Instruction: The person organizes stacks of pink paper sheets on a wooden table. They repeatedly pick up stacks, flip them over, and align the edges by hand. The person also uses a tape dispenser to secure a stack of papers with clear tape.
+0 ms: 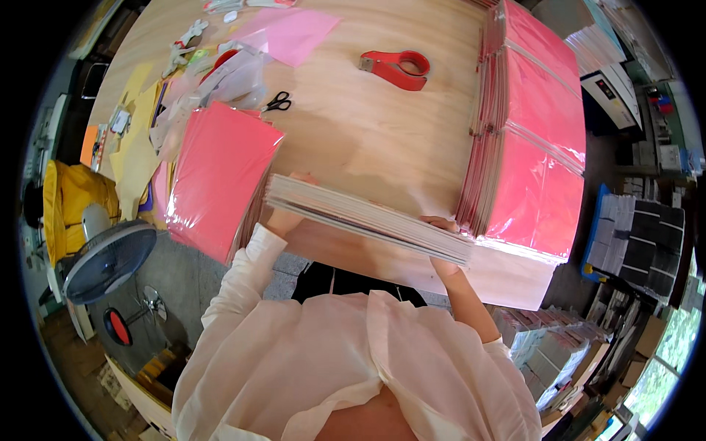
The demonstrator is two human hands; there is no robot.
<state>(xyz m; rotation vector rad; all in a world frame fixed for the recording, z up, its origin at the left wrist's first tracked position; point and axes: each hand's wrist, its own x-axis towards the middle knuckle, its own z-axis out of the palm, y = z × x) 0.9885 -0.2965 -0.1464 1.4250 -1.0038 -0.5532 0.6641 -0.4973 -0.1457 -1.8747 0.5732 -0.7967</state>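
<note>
A thick stack of thin flat packs (pixel 368 218) stands on edge between my hands, near the table's front edge, its pale layered edges facing up. My left hand (pixel 282 220) is closed around the stack's left end, with some fingers showing beyond it. My right hand (pixel 444 267) grips the right end; its fingers are partly hidden behind the packs. Just left of my left hand lies a leaning pile of glossy pink packs (pixel 222 173). To the right of my right hand, tall rows of similar wrapped pink packs (pixel 535 195) line the table edge.
A red tape dispenser (pixel 397 70) lies on the wooden table (pixel 368 140). Black-handled scissors (pixel 278 102), plastic bags and yellow paper clutter the left side. A fan (pixel 110 261) stands at the lower left. Bundled stacks (pixel 551 356) sit on the floor at the right.
</note>
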